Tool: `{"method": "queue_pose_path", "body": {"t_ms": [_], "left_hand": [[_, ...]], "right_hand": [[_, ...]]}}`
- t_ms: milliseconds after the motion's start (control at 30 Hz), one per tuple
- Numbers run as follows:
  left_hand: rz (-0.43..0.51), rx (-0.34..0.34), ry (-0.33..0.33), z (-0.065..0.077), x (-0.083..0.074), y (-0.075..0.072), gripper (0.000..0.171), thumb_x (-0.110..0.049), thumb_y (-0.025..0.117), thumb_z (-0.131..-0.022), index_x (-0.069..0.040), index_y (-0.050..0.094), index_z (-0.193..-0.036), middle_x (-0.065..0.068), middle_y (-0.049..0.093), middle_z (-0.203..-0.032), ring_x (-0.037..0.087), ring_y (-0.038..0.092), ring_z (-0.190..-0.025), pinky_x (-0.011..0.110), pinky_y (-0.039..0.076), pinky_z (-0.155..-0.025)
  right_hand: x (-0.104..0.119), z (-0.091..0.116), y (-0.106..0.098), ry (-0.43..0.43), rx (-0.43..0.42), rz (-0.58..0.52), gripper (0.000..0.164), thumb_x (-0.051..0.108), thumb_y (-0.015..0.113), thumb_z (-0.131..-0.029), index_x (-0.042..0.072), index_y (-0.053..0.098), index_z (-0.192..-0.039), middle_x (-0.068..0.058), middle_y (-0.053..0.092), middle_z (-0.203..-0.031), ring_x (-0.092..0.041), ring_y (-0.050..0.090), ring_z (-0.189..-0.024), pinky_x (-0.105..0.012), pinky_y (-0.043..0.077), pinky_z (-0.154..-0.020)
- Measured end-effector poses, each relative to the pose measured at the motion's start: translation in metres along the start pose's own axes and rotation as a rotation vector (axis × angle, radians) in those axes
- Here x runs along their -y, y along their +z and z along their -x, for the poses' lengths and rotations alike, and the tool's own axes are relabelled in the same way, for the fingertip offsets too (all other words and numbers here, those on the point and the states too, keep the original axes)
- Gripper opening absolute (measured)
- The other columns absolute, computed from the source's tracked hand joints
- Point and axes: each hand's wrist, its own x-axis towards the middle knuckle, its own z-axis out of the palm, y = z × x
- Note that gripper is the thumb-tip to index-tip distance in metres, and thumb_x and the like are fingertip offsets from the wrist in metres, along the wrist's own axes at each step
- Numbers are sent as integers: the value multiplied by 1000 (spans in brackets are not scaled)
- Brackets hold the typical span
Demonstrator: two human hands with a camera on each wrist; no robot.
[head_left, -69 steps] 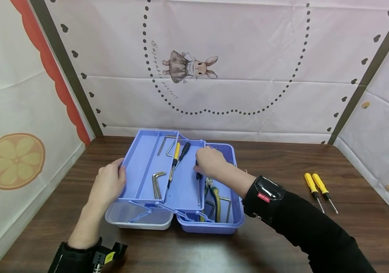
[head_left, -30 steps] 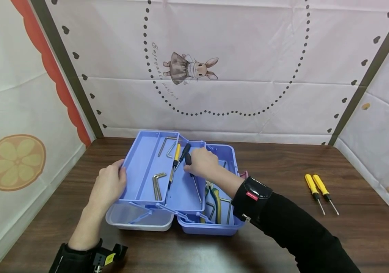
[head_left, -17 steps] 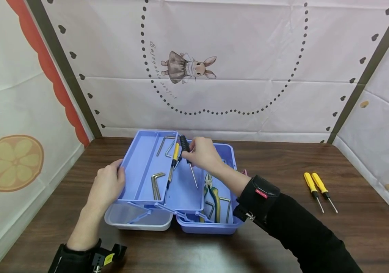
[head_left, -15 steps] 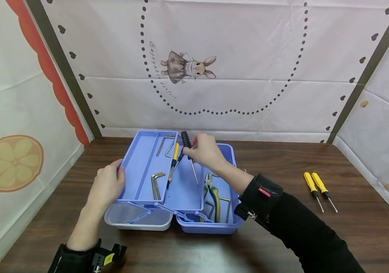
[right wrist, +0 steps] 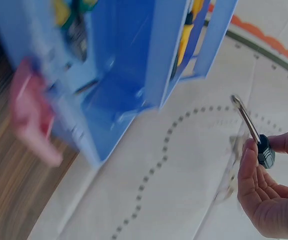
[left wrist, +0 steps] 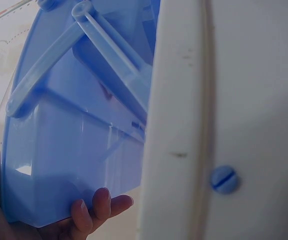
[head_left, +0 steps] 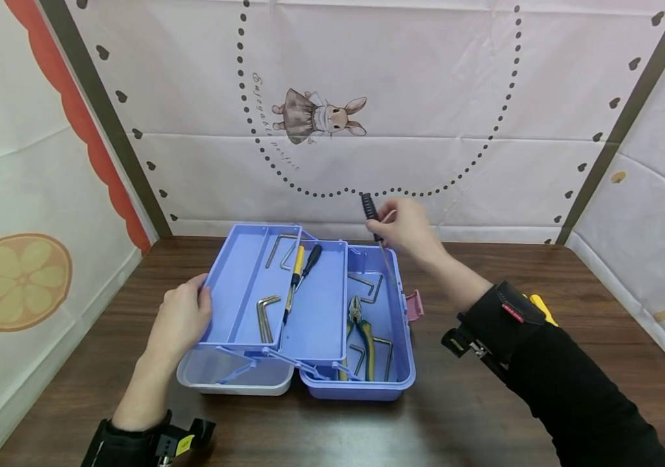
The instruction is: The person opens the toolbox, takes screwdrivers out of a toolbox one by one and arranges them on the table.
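Note:
At the left side of a blue toolbox [head_left: 361, 392], my left hand [head_left: 181, 321] grips the edge of its raised upper tray [head_left: 236, 285]. In the left wrist view the fingers [left wrist: 101, 202] curl under that tray. My right hand [head_left: 414, 227] pinches a screwdriver [head_left: 370, 207] by its black handle, above the toolbox's back right corner. Its shaft points down in the head view. Across the trays lie a yellow-handled screwdriver [head_left: 298, 261] and another black-handled screwdriver [head_left: 312, 258]. Several hex keys [head_left: 264, 318] rest in the upper tray.
Pliers [head_left: 370, 353] and more hex keys [head_left: 389, 357] lie in the toolbox's bottom. A pink latch [head_left: 415, 306] sticks out on its right. The clear lid [head_left: 233, 388] extends under the upper tray. Behind my right sleeve shows a yellow handle [head_left: 542, 310] on the table.
My right hand has lifted the black-handled screwdriver out of the lower tray and moved it up and to the right. The left hand has stayed on the tray edge.

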Motion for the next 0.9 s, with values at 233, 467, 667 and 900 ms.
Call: {"method": "queue_pose_path", "body": {"t_ms": [233,467,667,900], "left_hand": [[4,20,-11,0,0,-1,37,-5,39,-91,19,41,-119,39,47,-110,49,51,-95,55,43,-75],[5,-2,6,0,1,0,36,-4,39,-90,19,42,-118,38,49,-108,49,51,-94,56,43,-75],[7,-22,28,0,0,0,35,-4,39,-89,19,44,-116,38,50,-106,49,52,-93,57,43,-75],[10,-4,16,0,-1,0,36,-4,40,-90,20,42,-117,39,48,-108,49,51,-94,56,43,-75]], "right_hand": [[-37,4,-26,32,-51,91,20,16,60,-82,-3,57,-86,-16,65,-77,-9,55,-49,-21,47,-50],[-82,18,-46,117,-56,211,24,20,61,-80,-4,58,-85,-15,64,-74,-15,59,-54,-24,46,-51],[-125,34,-57,202,-80,294,22,17,61,-80,-5,59,-84,-17,62,-76,-21,60,-57,-29,48,-51],[-163,53,-69,313,-15,354,26,18,61,-81,-7,58,-83,-18,60,-72,-19,58,-53,-31,47,-48]]}}
